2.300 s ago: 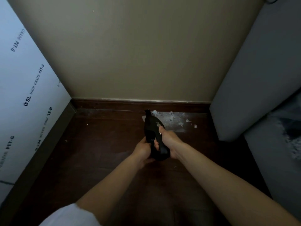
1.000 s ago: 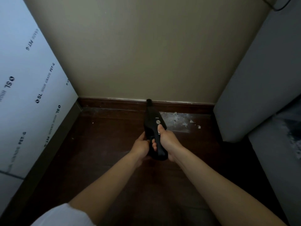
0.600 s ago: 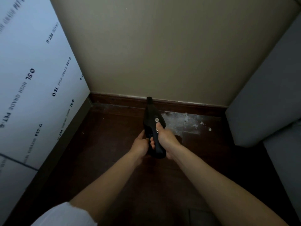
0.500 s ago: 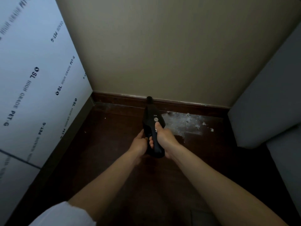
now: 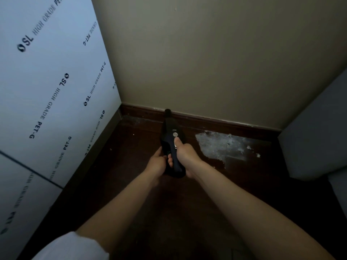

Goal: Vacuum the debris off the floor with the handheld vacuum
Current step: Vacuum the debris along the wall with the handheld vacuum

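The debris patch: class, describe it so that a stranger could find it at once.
Follow the dark baseboard along the beige wall toward the grey furniture. On the dark wooden floor there, right of the black handheld vacuum, lies the debris patch, pale and flaky.

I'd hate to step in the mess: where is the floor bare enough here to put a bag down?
Bare dark floor lies between the white printed panel and the handheld vacuum. More lies near the forearms. The patch of whitish debris fills the stretch between the vacuum, baseboard and grey furniture.
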A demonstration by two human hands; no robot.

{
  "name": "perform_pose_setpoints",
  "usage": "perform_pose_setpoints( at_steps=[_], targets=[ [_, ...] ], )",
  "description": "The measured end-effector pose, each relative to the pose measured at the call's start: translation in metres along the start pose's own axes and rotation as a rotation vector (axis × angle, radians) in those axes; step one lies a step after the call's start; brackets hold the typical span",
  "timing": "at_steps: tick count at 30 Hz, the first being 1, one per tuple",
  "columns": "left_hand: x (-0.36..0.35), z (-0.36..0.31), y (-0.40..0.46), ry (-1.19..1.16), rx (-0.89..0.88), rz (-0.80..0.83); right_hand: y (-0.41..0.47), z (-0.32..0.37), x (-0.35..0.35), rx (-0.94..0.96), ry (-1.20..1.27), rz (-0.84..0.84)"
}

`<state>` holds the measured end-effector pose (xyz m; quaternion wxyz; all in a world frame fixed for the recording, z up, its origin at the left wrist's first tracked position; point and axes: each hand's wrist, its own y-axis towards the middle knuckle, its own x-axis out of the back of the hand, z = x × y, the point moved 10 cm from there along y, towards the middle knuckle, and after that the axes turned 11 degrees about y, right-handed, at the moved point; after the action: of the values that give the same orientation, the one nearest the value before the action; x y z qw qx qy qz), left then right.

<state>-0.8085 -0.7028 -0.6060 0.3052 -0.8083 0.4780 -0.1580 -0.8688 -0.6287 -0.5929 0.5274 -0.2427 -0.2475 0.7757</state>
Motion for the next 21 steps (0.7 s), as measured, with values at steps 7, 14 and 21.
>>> perform_pose_setpoints(
  at_steps=[7,14,21],
  targets=[
    [0.02,-0.01,0.004,-0.028,-0.019,-0.036,0.005,0.006,-0.025,-0.007,-0.009,0.052],
    [0.036,-0.004,0.0,-0.027,-0.004,-0.081,0.004,0.001,-0.039,0.0,-0.031,0.079],
    [0.069,0.005,0.006,-0.061,0.022,-0.203,0.012,-0.009,-0.07,-0.127,-0.02,0.17]
  ],
)
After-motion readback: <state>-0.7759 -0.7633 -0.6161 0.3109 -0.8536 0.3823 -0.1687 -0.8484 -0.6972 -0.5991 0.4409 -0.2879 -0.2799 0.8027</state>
